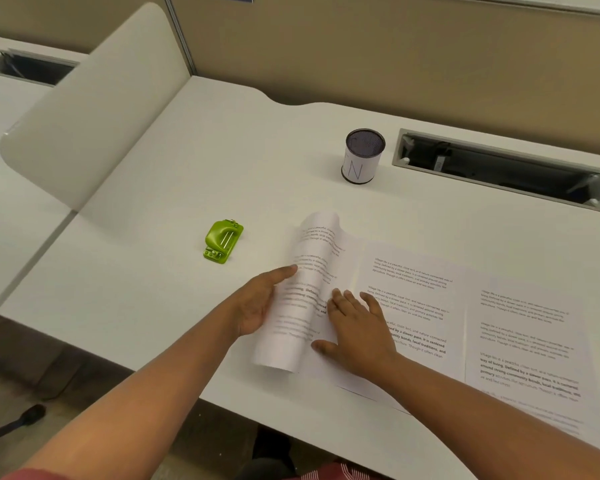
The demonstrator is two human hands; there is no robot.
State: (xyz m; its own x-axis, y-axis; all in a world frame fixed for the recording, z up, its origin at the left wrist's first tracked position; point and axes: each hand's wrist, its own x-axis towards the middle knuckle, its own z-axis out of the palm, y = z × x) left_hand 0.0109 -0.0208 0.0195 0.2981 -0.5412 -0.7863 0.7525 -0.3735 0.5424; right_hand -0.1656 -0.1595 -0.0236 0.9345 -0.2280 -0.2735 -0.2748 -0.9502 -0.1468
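Several printed sheets lie on the white desk [174, 188]. The leftmost sheets [303, 299] are curled over into a loose roll. My left hand [257, 301] cups the outer left side of that roll, thumb up on the paper. My right hand [359, 327] lies flat, fingers spread, pressing the sheet just right of the roll. A flat printed sheet [416, 296] lies next to it, and another printed sheet [527, 337] lies further right.
A green hole punch [222, 241] sits left of the papers. A mesh pen cup [362, 155] with a paper label stands behind them. An open cable tray [499, 169] is at the back right. A beige divider panel [94, 109] rises at the left.
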